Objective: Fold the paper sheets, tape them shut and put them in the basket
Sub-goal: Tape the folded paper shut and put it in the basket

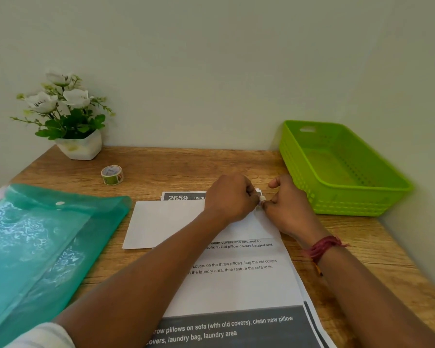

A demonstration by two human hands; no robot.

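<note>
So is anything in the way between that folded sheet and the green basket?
Nothing visible. The folded sheet lies just left of the basket, with only bare table between, and the basket looks empty. The left hand and right hand pinch a tape piece at the sheet's basket-side corner.

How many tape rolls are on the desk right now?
1. The patterned tape roll sits at the back left of the wooden desk, near the flower pot. More could hide under the green folder.
</note>
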